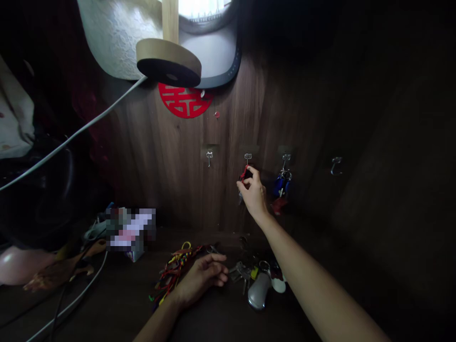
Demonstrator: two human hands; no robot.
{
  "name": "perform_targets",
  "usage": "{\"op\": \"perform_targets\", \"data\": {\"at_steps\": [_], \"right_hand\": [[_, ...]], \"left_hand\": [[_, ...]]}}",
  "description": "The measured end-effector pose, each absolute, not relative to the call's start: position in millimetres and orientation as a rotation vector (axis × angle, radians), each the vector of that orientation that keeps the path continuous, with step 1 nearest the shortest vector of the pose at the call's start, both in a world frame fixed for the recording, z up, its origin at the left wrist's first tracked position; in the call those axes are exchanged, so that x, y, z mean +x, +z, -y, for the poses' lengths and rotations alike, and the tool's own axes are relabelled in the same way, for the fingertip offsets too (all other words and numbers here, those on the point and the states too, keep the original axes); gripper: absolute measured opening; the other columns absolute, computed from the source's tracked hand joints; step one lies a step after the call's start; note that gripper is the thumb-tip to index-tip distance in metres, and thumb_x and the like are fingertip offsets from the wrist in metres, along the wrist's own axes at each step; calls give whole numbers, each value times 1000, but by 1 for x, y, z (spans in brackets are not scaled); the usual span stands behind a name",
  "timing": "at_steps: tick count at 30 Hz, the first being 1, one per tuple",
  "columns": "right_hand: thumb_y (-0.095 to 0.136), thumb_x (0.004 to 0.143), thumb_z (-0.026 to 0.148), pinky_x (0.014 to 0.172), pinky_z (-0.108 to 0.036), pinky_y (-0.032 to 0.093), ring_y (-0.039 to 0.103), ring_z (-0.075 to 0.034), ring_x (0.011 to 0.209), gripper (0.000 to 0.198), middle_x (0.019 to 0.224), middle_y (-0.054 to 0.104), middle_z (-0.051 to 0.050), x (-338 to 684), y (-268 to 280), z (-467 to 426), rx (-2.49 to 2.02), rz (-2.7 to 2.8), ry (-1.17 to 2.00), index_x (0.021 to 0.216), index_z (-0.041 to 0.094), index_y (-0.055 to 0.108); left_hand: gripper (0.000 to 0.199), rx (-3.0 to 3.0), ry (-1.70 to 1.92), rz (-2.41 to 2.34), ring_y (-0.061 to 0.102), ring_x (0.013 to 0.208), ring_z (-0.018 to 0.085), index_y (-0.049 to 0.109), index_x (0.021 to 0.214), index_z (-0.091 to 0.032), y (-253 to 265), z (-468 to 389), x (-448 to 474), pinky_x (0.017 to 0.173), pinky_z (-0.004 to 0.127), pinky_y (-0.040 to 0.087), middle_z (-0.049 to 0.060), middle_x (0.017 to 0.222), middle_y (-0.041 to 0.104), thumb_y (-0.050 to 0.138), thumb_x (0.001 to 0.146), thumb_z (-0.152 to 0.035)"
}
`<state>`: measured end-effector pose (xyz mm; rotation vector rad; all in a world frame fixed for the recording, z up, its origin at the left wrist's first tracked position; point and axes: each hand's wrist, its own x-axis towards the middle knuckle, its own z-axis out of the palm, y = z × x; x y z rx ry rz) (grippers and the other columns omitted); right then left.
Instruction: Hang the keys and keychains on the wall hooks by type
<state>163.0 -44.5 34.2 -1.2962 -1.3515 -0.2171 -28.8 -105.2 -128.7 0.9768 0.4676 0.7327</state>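
My right hand (254, 194) is raised to the wooden back panel, its thumb and fingers pinching a red-corded keychain (244, 176) at the second wall hook (248, 156). Dark and metallic parts dangle below the cord, partly hidden by the fingers. Whether the cord is looped over the hook, I cannot tell. Lower down, my left hand (204, 276) is open over the shelf, fingers loosely bent with nothing visible in them. Colourful braided cords (171, 270) lie beside and partly under it. To its right lie a bunch of keys (242, 271) and a silver-grey rounded fob (259, 290).
Keys with blue tags (282, 184) hang from the third hook. Bare hooks show at the left (209, 156) and far right (336, 166). A round lamp (169, 61), caps (114, 38) and a white cable (81, 129) are above. A blurred box (131, 235) stands left.
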Motion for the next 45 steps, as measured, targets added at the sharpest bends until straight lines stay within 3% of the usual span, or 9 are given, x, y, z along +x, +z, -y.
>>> {"op": "perform_targets", "data": {"at_steps": [10, 14, 19, 26, 35, 41, 45], "right_hand": [[49, 79, 24, 72, -34, 47, 64, -22, 75, 50, 83, 69, -3, 169, 19, 58, -1379, 1369, -215, 129, 22, 45], [47, 79, 21, 73, -32, 52, 64, -20, 90, 49, 104, 68, -6, 173, 3, 66, -1228, 1395, -75, 128, 23, 46], [45, 82, 20, 90, -35, 48, 57, -19, 109, 41, 120, 61, -6, 177, -20, 84, -1103, 1425, -46, 122, 23, 54], [44, 83, 18, 96, -40, 44, 57, -20, 109, 38, 118, 63, -6, 180, -53, 118, -1170, 1523, -22, 118, 24, 58], [46, 82, 22, 82, -37, 50, 63, -22, 93, 26, 98, 69, -5, 195, -103, 149, -1296, 1477, 126, 99, 24, 66], [46, 83, 20, 77, -38, 49, 63, -23, 84, 23, 87, 68, -5, 193, -126, 162, -1329, 1518, 187, 91, 26, 67], [45, 83, 16, 78, -40, 45, 62, -24, 87, 27, 89, 69, -3, 187, -129, 164, -1356, 1728, 155, 94, 28, 66]], "left_hand": [[36, 975, 735, -452, 61, 69, 13, 61, 100, -14, -129, 105, -31, 64, 25, 41, 7, 83, 65, 74, 71, -30], [34, 966, 735, -463, 60, 69, 13, 62, 99, -14, -128, 106, -31, 64, 25, 41, 6, 82, 65, 74, 71, -30], [27, 1001, 739, -484, 59, 63, 12, 63, 78, -12, -126, 108, -31, 62, 25, 41, 6, 76, 66, 73, 70, -36], [39, 1190, 718, -538, 58, 59, 13, 66, 71, -10, -126, 112, -30, 58, 24, 43, 6, 67, 65, 64, 73, -50], [38, 1370, 715, -599, 58, 62, 14, 64, 72, -13, -121, 120, -31, 60, 25, 43, 4, 69, 64, 62, 74, -51], [31, 1606, 806, -747, 55, 64, 15, 64, 71, -16, -117, 125, -33, 62, 24, 40, 1, 65, 62, 59, 77, -46], [16, 1873, 996, -894, 58, 80, 20, 68, 78, -21, -117, 121, -42, 76, 27, 39, 3, 80, 66, 58, 80, -34]]}}
